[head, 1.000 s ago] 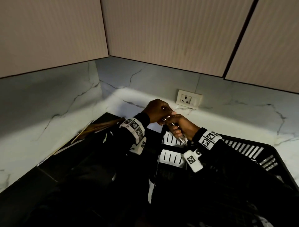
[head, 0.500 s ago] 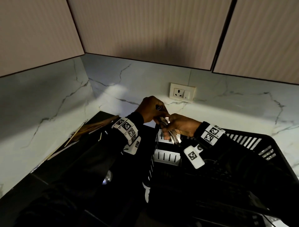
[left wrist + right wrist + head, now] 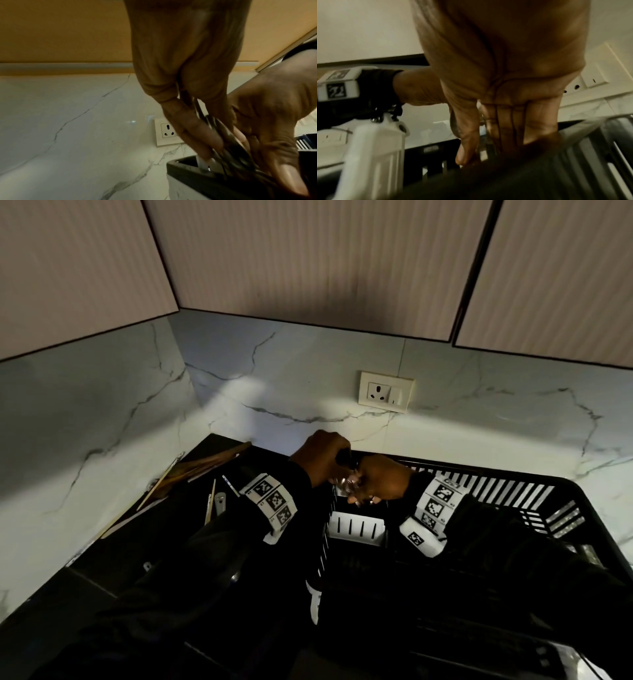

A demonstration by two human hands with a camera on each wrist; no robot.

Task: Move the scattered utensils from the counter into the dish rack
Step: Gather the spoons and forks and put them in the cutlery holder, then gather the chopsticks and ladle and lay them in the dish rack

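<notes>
A bundle of metal utensils (image 3: pixel 346 483) hangs upright over the back-left corner of the black dish rack (image 3: pixel 579 491). My left hand (image 3: pixel 337 463) grips the tops of the bundle from the left. My right hand (image 3: pixel 366 498) pinches the same bundle lower down. In the left wrist view the dark utensils (image 3: pixel 223 135) run down from my left hand (image 3: pixel 211 142) past the black rim (image 3: pixel 188 170) of the cutlery holder. In the right wrist view my right hand (image 3: pixel 479 148) has thumb and fingers on the shafts (image 3: pixel 486 135); their lower ends are hidden.
A white slotted cutlery compartment (image 3: pixel 356 529) sits just in front of the hands. On the dark counter to the left lie wooden utensils (image 3: pixel 205 463) and a few metal pieces (image 3: pixel 219 503). A wall socket (image 3: pixel 385 392) is behind, on the marble backsplash.
Both hands have lowered the bundle of utensils down into the rack's back-left corner, and the bundle now stands more upright. The head view has shifted.
</notes>
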